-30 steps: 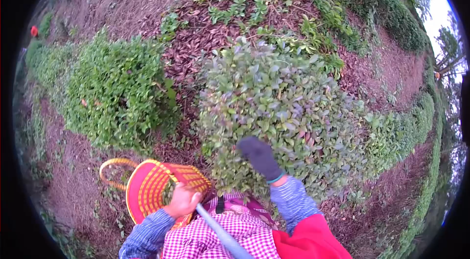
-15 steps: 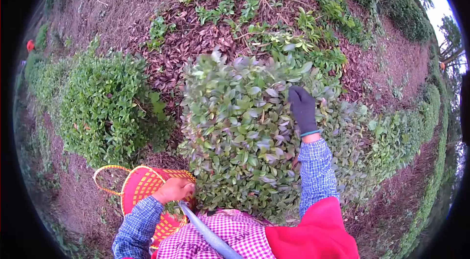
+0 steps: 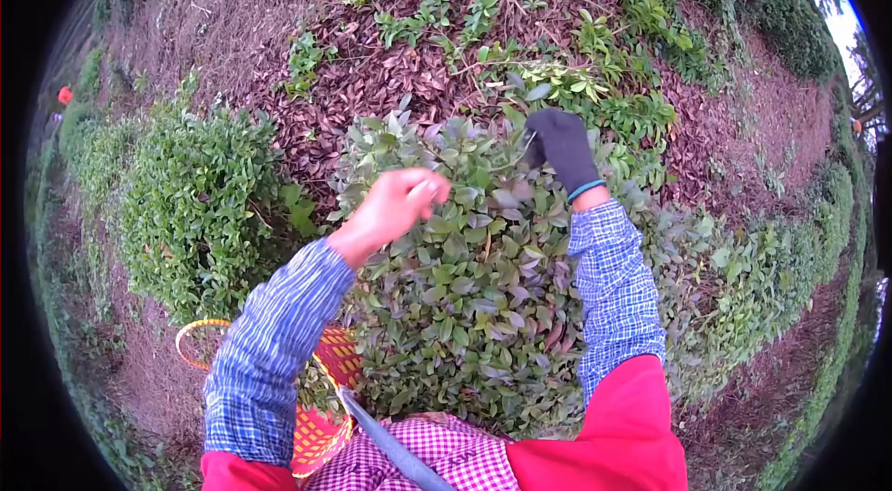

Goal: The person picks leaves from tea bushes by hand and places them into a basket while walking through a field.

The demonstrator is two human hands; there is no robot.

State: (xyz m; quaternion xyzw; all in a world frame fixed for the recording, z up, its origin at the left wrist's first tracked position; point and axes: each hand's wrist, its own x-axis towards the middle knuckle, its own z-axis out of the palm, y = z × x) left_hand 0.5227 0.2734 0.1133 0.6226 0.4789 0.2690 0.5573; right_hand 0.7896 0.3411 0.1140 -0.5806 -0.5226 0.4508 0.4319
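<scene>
My bare left hand [image 3: 395, 208] hovers over the near-left part of a leafy bush [image 3: 465, 277]. Its fingers are curled in, and whatever they may hold is hidden. My right hand [image 3: 559, 147], in a dark glove with a teal cuff, is at the bush's far right edge. Its fingers are closed among the top leaves, and what they grip is out of sight. A red and yellow woven basket [image 3: 321, 435] sits at my left side, partly covered by my left sleeve, with a grey strap [image 3: 395, 449] running beside it across my checked apron.
A rounded green bush [image 3: 200, 212] grows to the left. Behind the main bush lie brown fallen leaves [image 3: 400, 68] and low leafy shoots [image 3: 595, 91]. Hedge rows [image 3: 771, 259] run along the right. An orange-red spot [image 3: 64, 95] shows far left.
My left hand has left the basket and moved up and forward over the bush. My right hand has shifted slightly farther away and stays closed.
</scene>
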